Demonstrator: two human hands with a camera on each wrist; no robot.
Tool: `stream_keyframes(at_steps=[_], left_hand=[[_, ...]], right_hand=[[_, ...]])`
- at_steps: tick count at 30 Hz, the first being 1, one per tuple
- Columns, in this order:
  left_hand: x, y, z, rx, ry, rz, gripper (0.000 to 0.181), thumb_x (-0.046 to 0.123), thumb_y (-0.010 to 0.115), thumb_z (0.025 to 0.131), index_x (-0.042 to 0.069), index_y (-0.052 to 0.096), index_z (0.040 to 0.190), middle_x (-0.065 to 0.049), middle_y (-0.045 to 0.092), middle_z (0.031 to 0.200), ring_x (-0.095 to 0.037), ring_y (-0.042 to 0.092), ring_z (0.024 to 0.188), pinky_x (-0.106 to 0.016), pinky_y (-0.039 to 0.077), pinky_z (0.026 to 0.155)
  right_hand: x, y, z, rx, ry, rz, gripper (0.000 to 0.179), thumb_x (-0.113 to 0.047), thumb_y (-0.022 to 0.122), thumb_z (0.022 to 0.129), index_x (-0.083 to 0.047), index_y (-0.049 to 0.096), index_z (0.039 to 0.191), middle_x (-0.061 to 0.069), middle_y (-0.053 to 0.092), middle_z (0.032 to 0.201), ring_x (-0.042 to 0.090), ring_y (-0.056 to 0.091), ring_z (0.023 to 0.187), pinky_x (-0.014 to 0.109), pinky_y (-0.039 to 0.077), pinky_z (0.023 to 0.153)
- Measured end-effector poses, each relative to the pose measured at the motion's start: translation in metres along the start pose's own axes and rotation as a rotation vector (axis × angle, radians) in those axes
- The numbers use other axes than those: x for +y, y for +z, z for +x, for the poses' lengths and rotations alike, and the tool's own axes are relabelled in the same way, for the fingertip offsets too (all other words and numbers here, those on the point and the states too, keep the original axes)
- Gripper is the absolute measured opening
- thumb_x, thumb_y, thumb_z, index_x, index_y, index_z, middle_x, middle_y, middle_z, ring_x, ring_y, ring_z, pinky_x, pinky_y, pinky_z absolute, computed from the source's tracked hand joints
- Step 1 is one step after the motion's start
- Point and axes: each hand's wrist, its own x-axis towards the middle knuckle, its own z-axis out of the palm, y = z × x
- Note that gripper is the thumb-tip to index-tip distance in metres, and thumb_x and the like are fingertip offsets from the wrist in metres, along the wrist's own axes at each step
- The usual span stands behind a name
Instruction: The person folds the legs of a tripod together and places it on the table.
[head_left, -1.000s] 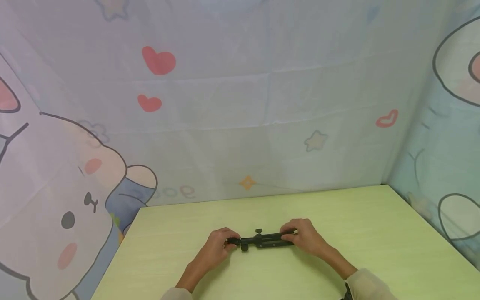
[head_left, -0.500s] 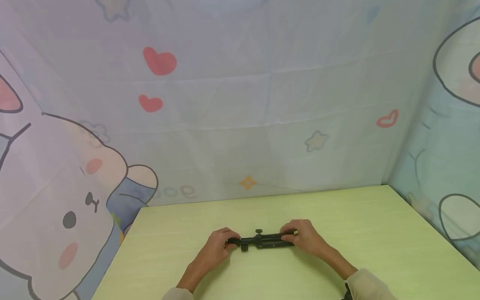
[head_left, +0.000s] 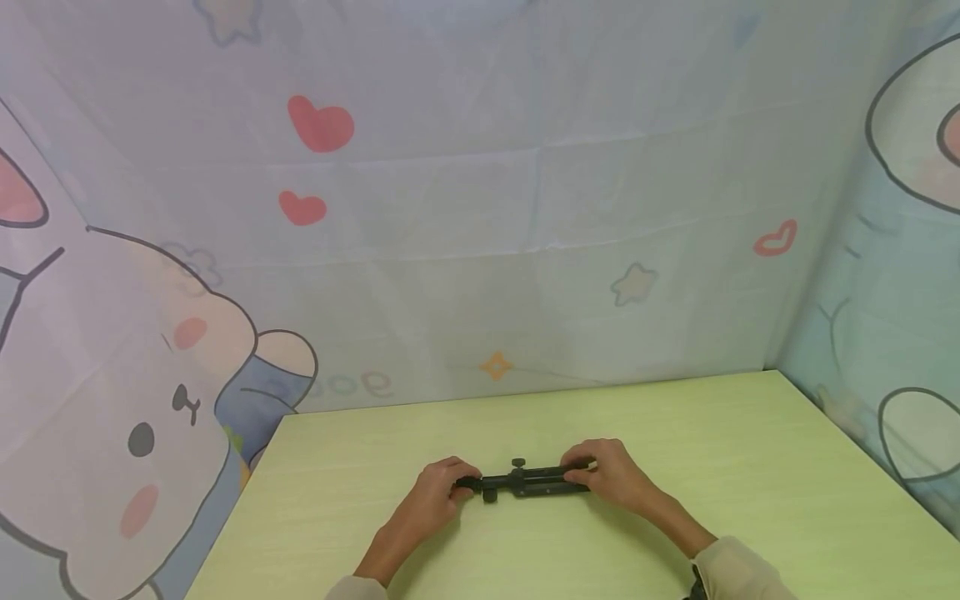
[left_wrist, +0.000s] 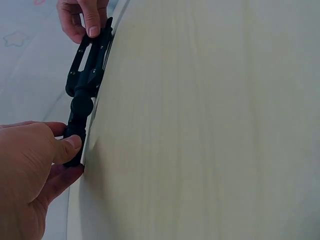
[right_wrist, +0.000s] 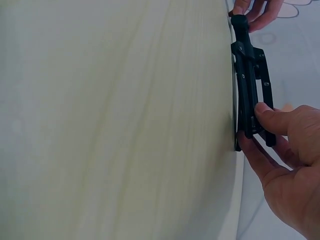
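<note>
A black folded mini tripod point(head_left: 517, 482) lies crosswise between my two hands, low over the table. My left hand point(head_left: 435, 497) pinches its narrow head end between thumb and fingers. The legs end is held by my right hand point(head_left: 611, 477), thumb on the near side. In the left wrist view the tripod point(left_wrist: 85, 75) shows its round knob and slotted legs, with my left thumb on the head. From the right wrist, the folded legs point(right_wrist: 246, 95) run side by side, and my right thumb presses against them near their tips.
The pale yellow-green table point(head_left: 697, 442) spreads around the hands. A cloth backdrop point(head_left: 465, 275) with printed hearts, stars and a rabbit hangs behind its far edge and along both sides. A dark band point(head_left: 697, 583) shows at the right sleeve.
Both hands keep their hold on the tripod, which stays in place. The head view has shifted very slightly.
</note>
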Motion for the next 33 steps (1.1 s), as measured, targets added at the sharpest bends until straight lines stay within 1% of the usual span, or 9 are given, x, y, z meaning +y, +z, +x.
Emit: stream_keyframes(at_steps=[4,7,10,14,18,22,26,29,33], left_hand=[[-0.001,0.0,0.001,-0.012,-0.004,0.002,0.023,-0.008,0.077,0.088,0.002,0.076,0.108,-0.009,0.073,0.105,-0.026,0.072,0.097,-0.033,0.062,0.08],[-0.001,-0.004,0.0,-0.054,-0.032,-0.02,0.022,-0.003,0.074,0.093,0.003,0.074,0.114,-0.01,0.072,0.11,-0.023,0.07,0.095,-0.031,0.061,0.077],[0.001,-0.012,-0.001,-0.121,-0.067,-0.019,0.025,0.007,0.071,0.099,0.004,0.071,0.123,-0.01,0.071,0.119,-0.026,0.069,0.104,-0.038,0.06,0.085],[0.004,-0.029,-0.008,-0.219,-0.125,0.017,0.043,0.03,0.067,0.103,0.008,0.062,0.14,-0.012,0.062,0.138,-0.037,0.058,0.126,-0.055,0.052,0.101],[0.01,-0.052,-0.013,-0.26,-0.164,0.052,0.063,0.048,0.067,0.1,0.014,0.052,0.151,-0.019,0.048,0.152,-0.046,0.047,0.136,-0.064,0.047,0.103],[0.017,-0.08,-0.012,-0.252,-0.142,0.158,0.075,0.062,0.063,0.097,0.021,0.045,0.158,-0.021,0.038,0.161,-0.054,0.036,0.143,-0.071,0.036,0.11],[0.025,-0.11,-0.01,-0.252,-0.141,0.272,0.081,0.071,0.054,0.097,0.03,0.035,0.163,-0.016,0.026,0.168,-0.057,0.021,0.149,-0.077,0.021,0.115],[0.032,-0.132,-0.008,-0.236,-0.132,0.342,0.081,0.073,0.051,0.097,0.035,0.03,0.165,-0.013,0.019,0.171,-0.054,0.011,0.153,-0.08,0.015,0.114],[0.038,-0.156,-0.003,-0.188,-0.103,0.447,0.083,0.075,0.051,0.096,0.039,0.024,0.165,-0.006,0.012,0.173,-0.049,0.003,0.155,-0.081,0.01,0.114]], right_hand=[[0.002,-0.002,0.0,-0.011,-0.005,0.008,0.011,0.0,0.08,0.089,-0.007,0.078,0.097,0.002,0.074,0.095,0.017,0.071,0.088,0.024,0.062,0.074],[0.005,-0.006,0.001,-0.035,-0.005,0.0,0.011,-0.002,0.079,0.091,-0.007,0.077,0.099,0.002,0.075,0.096,0.017,0.072,0.089,0.023,0.062,0.075],[0.007,-0.014,0.001,-0.082,0.001,-0.01,0.014,-0.007,0.077,0.094,-0.005,0.075,0.108,0.003,0.075,0.1,0.018,0.072,0.092,0.024,0.061,0.076],[0.006,-0.03,-0.003,-0.172,0.026,-0.041,0.038,-0.024,0.07,0.102,0.0,0.065,0.131,0.01,0.071,0.115,0.025,0.07,0.101,0.034,0.061,0.081],[-0.002,-0.049,-0.01,-0.233,0.023,-0.177,0.062,-0.044,0.064,0.104,-0.005,0.051,0.15,0.015,0.061,0.135,0.034,0.062,0.12,0.052,0.056,0.094],[-0.016,-0.07,-0.015,-0.241,-0.003,-0.348,0.073,-0.056,0.062,0.101,-0.014,0.044,0.158,0.011,0.053,0.146,0.035,0.053,0.132,0.059,0.048,0.104],[-0.035,-0.092,-0.013,-0.203,-0.105,-0.519,0.079,-0.063,0.062,0.098,-0.019,0.041,0.16,0.01,0.049,0.153,0.036,0.049,0.138,0.064,0.041,0.109],[-0.048,-0.109,-0.009,-0.177,-0.179,-0.653,0.082,-0.068,0.06,0.096,-0.025,0.038,0.162,0.011,0.044,0.159,0.042,0.044,0.141,0.071,0.036,0.109],[-0.062,-0.127,-0.002,-0.18,-0.2,-0.773,0.086,-0.075,0.056,0.093,-0.035,0.031,0.164,0.008,0.032,0.167,0.05,0.035,0.146,0.079,0.03,0.108]])
